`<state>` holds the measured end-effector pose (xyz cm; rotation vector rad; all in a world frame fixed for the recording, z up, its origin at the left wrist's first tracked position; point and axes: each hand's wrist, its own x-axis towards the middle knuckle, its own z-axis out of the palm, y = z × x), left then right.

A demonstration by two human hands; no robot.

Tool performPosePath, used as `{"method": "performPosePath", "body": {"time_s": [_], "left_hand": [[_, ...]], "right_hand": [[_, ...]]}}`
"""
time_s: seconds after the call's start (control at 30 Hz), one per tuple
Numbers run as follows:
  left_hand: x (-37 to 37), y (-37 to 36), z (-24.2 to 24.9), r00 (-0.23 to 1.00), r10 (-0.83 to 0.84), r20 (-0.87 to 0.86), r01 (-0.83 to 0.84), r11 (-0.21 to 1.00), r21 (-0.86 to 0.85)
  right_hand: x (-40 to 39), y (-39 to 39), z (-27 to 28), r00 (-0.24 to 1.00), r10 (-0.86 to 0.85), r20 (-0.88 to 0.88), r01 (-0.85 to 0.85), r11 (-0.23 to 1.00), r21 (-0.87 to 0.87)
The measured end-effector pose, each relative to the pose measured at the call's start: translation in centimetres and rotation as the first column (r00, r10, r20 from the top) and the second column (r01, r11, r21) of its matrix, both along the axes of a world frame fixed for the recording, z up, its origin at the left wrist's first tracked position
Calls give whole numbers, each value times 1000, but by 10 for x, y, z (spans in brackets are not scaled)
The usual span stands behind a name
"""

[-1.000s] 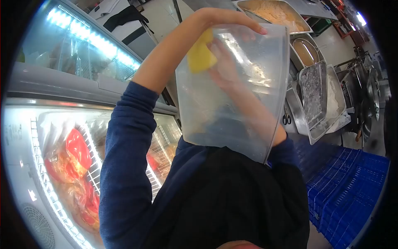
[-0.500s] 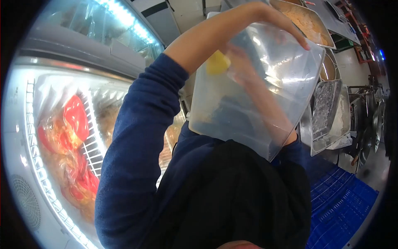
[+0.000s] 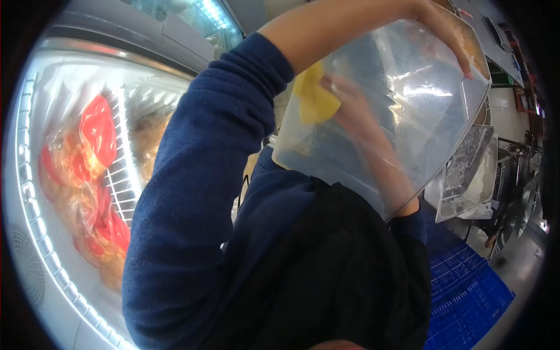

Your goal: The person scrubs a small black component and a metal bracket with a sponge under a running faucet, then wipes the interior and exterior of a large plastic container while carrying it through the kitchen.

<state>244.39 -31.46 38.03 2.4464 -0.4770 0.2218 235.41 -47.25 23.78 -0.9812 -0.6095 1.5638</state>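
Note:
A large clear plastic container (image 3: 326,154) is tipped against my front, its mouth turned to the right. My left arm reaches over its top, and my left hand (image 3: 452,38) grips the far rim, with fingertips bent over the edge. Through the cloudy wall I see my right forearm inside the container. Deep in there, my right hand (image 3: 345,96) is closed on a yellow cloth (image 3: 317,93) pressed near the inner wall. Seen through the plastic, the right fingers are blurred.
On the left stands a lit fridge with a wire rack (image 3: 119,192) and bagged food with red parts (image 3: 98,131). Metal trays (image 3: 466,172) stand at the right, one with white powder. A blue plastic crate (image 3: 466,297) lies low on the right.
The yellow cloth and my right hand have shifted along the container's inner wall; more of the cloth shows. The container and my left hand have moved right in view.

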Motion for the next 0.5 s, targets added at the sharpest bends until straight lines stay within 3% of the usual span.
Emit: {"method": "performPosePath", "body": {"time_s": [0.07,0.1,0.17,0.23,0.3,0.33,0.37,0.4,0.43,0.47,0.5], "left_hand": [[-2,3,-1,997,-57,-57,52,996,-75],[-4,6,1,988,-112,-103,97,985,-143],[-39,-9,18,988,-97,-121,75,982,-174],[-43,-13,12,986,-83,-147,52,978,-204],[12,-1,-11,955,-238,-174,194,951,-239],[91,4,-7,794,-253,-553,74,943,-325],[166,9,-4,453,-181,-873,-151,949,-275],[237,13,1,114,-56,-992,-277,957,-86],[147,6,3,459,-81,-885,-267,938,-224],[42,-5,10,798,-33,-602,-171,945,-278],[-69,-18,18,964,66,-256,-125,967,-221]], "right_hand": [[-10,-20,-28,884,239,402,-219,971,-97],[-16,-30,-32,883,243,401,-219,970,-105],[-33,-51,-31,577,431,694,-512,853,-103],[-38,-53,-43,613,500,612,-572,815,-92],[-40,-60,-50,638,565,523,-627,775,-73],[-38,-62,-52,614,568,549,-679,734,-1],[-33,-63,-53,588,566,578,-727,683,70],[-22,-66,-49,581,571,579,-734,676,69],[-5,-72,-40,539,641,546,-777,628,31],[7,-78,-33,495,707,505,-818,575,-3],[15,-83,-24,490,716,498,-825,565,0]]}}
